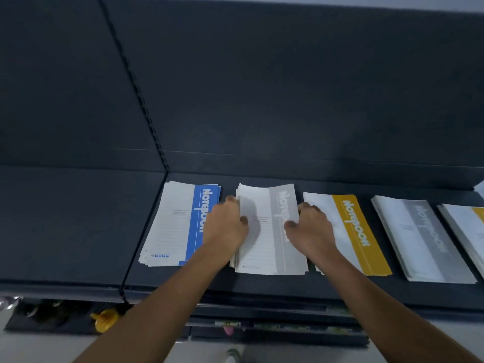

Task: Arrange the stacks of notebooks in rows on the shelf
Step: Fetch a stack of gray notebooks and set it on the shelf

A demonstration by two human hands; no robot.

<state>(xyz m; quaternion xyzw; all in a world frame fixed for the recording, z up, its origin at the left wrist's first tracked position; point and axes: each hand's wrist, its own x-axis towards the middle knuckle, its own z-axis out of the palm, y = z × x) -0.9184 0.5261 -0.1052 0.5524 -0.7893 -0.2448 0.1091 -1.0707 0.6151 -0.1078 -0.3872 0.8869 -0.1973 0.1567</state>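
Note:
A stack of grey-striped notebooks [269, 247] lies on the dark shelf [78, 231]. My left hand [226, 226] grips the stack's left edge, thumb on the cover. My right hand [311, 226] grips its right edge, thumb on the grey stripe. To the left lies a blue-striped stack [172, 224], partly under my left hand. To the right sits a yellow-striped stack [358, 231], partly covered by my right wrist. Further right are another grey-striped stack [421, 239] and the edge of a second yellow-striped stack [468, 224], cut off by the frame.
The shelf's dark back panel [262, 87] rises behind the row, with a slotted upright [136, 87] at the left. Lower shelves hold a yellow object [104, 319] and coloured items [262, 326]. A shoe tip [231, 356] shows on the pale floor.

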